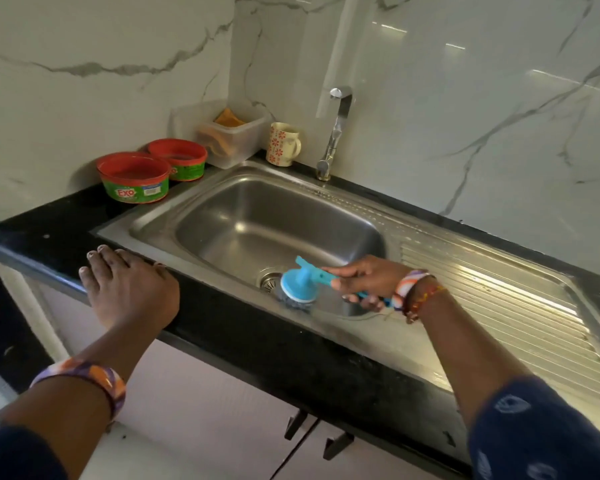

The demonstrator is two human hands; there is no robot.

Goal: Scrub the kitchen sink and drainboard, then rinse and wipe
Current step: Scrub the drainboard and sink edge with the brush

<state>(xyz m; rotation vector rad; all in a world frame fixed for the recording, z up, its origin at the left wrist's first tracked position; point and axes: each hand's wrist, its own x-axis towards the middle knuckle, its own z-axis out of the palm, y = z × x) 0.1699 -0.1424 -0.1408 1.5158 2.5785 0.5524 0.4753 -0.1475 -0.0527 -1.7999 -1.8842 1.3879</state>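
Observation:
A stainless steel sink (257,216) is set into a black counter, with its ribbed drainboard (492,289) stretching to the right. My right hand (364,277) grips the handle of a blue scrub brush (297,284). The brush's steel-wool head presses on the sink's near wall, just right of the drain (269,278). My left hand (125,285) rests flat on the counter's front edge, left of the sink, holding nothing.
A chrome tap (336,129) stands behind the sink. At the back left sit a flowered mug (283,143), a clear plastic box (229,133) with orange cloths, and two red-rimmed green soap tubs (134,176). Marble-patterned walls enclose the corner.

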